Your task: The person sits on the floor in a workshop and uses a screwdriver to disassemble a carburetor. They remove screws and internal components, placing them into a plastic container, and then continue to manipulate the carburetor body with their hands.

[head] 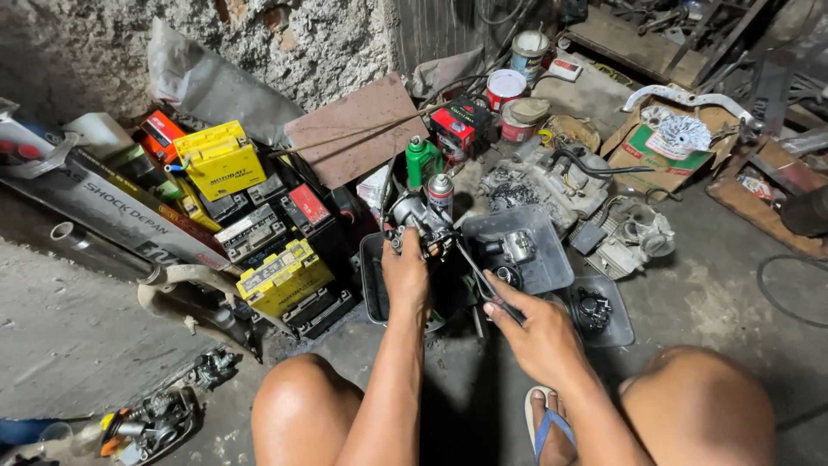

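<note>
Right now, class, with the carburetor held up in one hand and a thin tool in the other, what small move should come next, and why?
Probably bring the thin tool in the right hand up to the carburetor. The left hand holds that part raised over the dark tray, and the tool's tip already points toward its underside but seems short of it. Contact is hard to tell.

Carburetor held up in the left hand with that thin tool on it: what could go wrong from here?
1. The left hand holds the carburetor in mid-air above the dark tray; a small part working loose could fall to the cluttered floor.
2. The thin tool in the right hand could slip off toward the left hand's fingers.
3. The spray can and green bottle stand close behind; a jerk might tip them.
</note>
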